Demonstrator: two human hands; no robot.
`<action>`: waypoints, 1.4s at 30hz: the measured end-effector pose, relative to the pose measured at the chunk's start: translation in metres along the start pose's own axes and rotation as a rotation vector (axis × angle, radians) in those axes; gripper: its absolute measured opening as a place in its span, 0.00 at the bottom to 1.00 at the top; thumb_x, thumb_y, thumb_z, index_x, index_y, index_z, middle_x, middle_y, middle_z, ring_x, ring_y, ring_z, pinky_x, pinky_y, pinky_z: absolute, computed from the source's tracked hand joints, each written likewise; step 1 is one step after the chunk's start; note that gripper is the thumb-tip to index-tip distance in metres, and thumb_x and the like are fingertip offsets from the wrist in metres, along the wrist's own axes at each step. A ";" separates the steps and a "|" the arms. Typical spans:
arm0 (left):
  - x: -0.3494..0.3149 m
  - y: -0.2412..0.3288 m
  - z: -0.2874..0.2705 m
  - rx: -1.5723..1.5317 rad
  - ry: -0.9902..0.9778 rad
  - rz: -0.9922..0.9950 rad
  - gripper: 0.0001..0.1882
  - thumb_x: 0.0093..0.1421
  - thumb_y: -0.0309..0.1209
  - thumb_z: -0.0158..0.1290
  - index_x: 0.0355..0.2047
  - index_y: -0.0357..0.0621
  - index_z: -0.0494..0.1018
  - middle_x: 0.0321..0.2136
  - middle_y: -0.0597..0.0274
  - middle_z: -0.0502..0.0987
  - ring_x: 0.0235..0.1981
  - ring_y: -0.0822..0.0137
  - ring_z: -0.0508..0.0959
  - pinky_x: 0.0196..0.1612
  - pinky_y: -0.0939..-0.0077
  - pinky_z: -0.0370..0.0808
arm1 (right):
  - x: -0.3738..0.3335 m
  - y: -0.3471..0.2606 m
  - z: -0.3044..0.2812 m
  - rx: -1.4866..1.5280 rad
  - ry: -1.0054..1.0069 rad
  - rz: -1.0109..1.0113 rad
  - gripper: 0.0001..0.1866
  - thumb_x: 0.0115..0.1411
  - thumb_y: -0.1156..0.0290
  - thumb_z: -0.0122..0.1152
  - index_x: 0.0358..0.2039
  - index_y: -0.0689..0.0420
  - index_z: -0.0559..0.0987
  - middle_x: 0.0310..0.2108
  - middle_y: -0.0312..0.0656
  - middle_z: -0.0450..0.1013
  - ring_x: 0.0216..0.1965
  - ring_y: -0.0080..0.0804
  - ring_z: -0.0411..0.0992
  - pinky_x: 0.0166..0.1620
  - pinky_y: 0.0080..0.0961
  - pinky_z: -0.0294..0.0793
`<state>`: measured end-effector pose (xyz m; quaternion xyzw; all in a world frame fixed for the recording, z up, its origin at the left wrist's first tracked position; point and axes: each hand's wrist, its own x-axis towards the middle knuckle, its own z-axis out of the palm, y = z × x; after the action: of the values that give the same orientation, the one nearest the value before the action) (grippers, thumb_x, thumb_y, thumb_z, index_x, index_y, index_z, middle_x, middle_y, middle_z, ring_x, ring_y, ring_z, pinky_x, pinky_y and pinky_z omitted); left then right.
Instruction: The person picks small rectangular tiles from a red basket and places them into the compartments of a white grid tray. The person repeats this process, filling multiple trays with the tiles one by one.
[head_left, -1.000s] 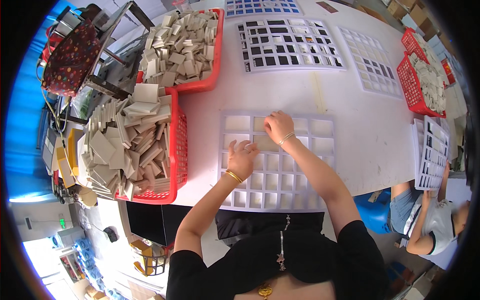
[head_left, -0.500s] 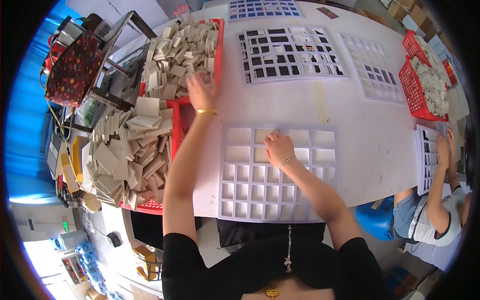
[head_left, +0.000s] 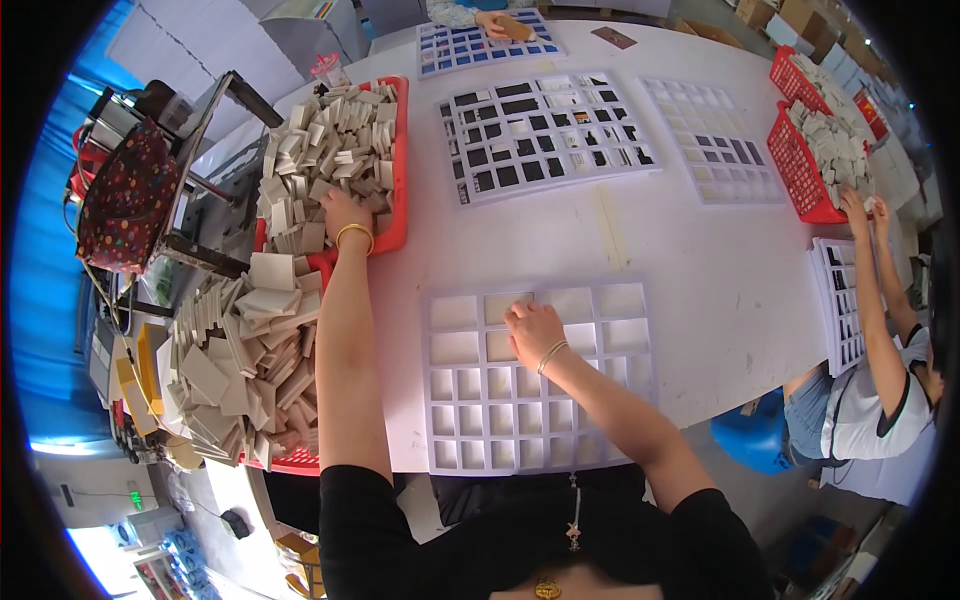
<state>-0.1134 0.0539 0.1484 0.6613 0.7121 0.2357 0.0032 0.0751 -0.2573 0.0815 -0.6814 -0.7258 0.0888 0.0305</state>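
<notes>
A white grid tray (head_left: 600, 400) with square compartments lies on the white table in front of me. My right hand (head_left: 533, 328) rests flat on its upper row, fingers on a pale tile there. My left hand (head_left: 343, 211) reaches far left into the far red basket (head_left: 398, 165) of beige square tiles, fingers down among them; whether it grips a tile cannot be seen. A gold bangle sits on that wrist. A second red basket (head_left: 295, 460) heaped with larger beige tiles stands nearer me on the left.
Further back lie grid trays with dark tiles (head_left: 545, 135) and a part-filled one (head_left: 715, 140). A co-worker at the right reaches both hands (head_left: 862, 205) into another red basket (head_left: 810, 165). Another person's hands work at the far edge (head_left: 490, 22). A spotted bag (head_left: 130, 195) hangs left.
My left hand left the grid tray and reached up-left into the far red basket of tiles. My right hand stayed on the tray's upper row.
</notes>
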 end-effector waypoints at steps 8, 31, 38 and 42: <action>-0.024 -0.023 0.013 -1.066 0.260 0.033 0.19 0.56 0.31 0.47 0.48 0.39 0.67 0.38 0.53 0.74 0.35 0.59 0.76 0.38 0.65 0.74 | 0.003 0.001 0.002 0.070 0.088 -0.036 0.11 0.56 0.68 0.53 0.39 0.54 0.78 0.43 0.36 0.70 0.43 0.33 0.68 0.43 0.33 0.68; -0.322 -0.008 -0.060 -1.691 -0.997 -0.410 0.17 0.59 0.24 0.53 0.47 0.41 0.64 0.38 0.61 0.74 0.34 0.70 0.78 0.32 0.77 0.77 | -0.045 -0.016 -0.049 0.964 0.081 0.062 0.13 0.51 0.67 0.62 0.33 0.63 0.74 0.24 0.42 0.75 0.25 0.32 0.74 0.31 0.28 0.72; -0.320 -0.013 -0.066 -1.512 -0.870 -0.370 0.10 0.60 0.24 0.54 0.42 0.38 0.70 0.34 0.63 0.76 0.29 0.73 0.76 0.30 0.81 0.75 | -0.052 -0.018 -0.052 1.418 0.197 0.284 0.09 0.60 0.70 0.58 0.35 0.61 0.70 0.30 0.36 0.75 0.31 0.18 0.74 0.21 0.13 0.69; -0.323 -0.021 -0.065 -1.546 -0.953 -0.488 0.09 0.60 0.27 0.55 0.39 0.37 0.73 0.30 0.65 0.77 0.29 0.76 0.76 0.29 0.81 0.73 | -0.060 -0.023 -0.045 1.558 0.245 0.216 0.09 0.61 0.70 0.57 0.37 0.60 0.69 0.33 0.37 0.75 0.33 0.18 0.75 0.21 0.12 0.69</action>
<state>-0.1127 -0.2721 0.0997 0.3351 0.4006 0.3404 0.7819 0.0645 -0.3138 0.1337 -0.5357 -0.3761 0.4976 0.5692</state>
